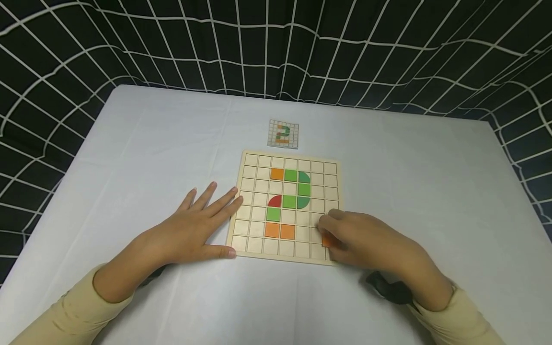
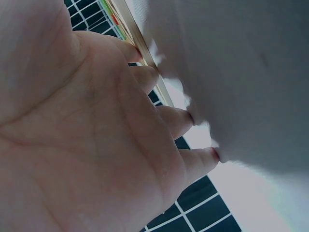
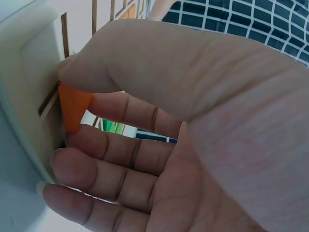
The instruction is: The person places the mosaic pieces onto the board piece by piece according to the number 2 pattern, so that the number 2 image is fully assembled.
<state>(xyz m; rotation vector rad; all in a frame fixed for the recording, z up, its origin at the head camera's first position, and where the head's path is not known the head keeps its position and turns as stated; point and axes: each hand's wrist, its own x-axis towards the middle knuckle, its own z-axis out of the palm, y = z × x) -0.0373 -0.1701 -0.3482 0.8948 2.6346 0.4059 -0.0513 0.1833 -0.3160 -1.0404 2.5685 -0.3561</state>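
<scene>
A pale wooden grid board (image 1: 254,242) lies on the table. Square tiles in orange (image 1: 277,174) and green (image 1: 291,175), plus rounded teal (image 1: 304,202) and red (image 1: 275,201) ones, fill some cells. At the board's lower right, my right hand (image 1: 366,239) pinches an orange tile (image 1: 327,239); the right wrist view shows this tile (image 3: 75,107) between thumb and fingers, against the board. My left hand (image 1: 191,230) is spread flat at the left edge, its fingertips touching the board's rim and the cloth.
Behind the board lies a small card (image 1: 282,134) printed with a coloured grid pattern. A white cloth (image 1: 409,167) covers the table. Dark curtains with a white grid (image 1: 280,52) stand around its far side. A black strap piece (image 1: 390,290) hangs under the right wrist.
</scene>
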